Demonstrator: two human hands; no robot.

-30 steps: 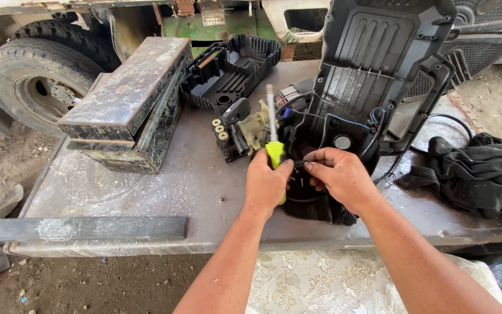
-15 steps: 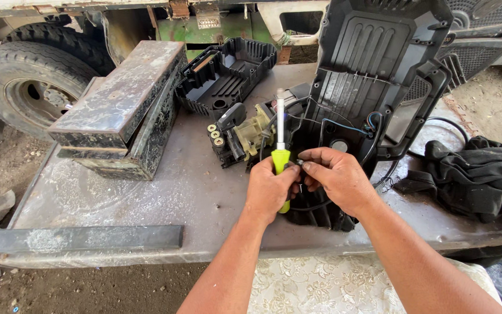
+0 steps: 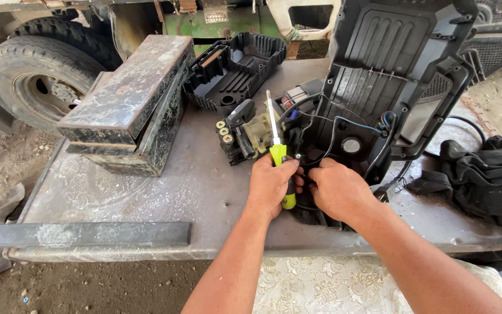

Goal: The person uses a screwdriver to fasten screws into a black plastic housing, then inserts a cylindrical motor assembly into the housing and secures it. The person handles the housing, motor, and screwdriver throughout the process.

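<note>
My left hand [image 3: 271,185] is wrapped tight around the green and yellow handle of a screwdriver [image 3: 279,152], near the front edge of the grey metal table [image 3: 164,192]. Its thin shaft points up and away from me, so I think I hold it that way to keep the tip out of the wires. My right hand [image 3: 337,189] sits just beside it with the fingers curled down into the open black plastic machine shell [image 3: 390,75]; I cannot tell if they pinch anything, because they are hidden. The shell leans up on its edge, so its inside faces me. Thin black and blue wires [image 3: 344,122] hang across it and get in the way. Just left of the shell lies a dirty brass pump block with three round holes [image 3: 245,135]. Farther back sits another black plastic cover like a tray [image 3: 233,70]. On the left side of the table are two stacked, worn metal bars [image 3: 126,104], and a long dark bar [image 3: 88,234] lies along the front left edge. A black cloth [image 3: 486,180] is heaped at the right edge. Past the far left corner is a big truck tyre [image 3: 36,81].
</note>
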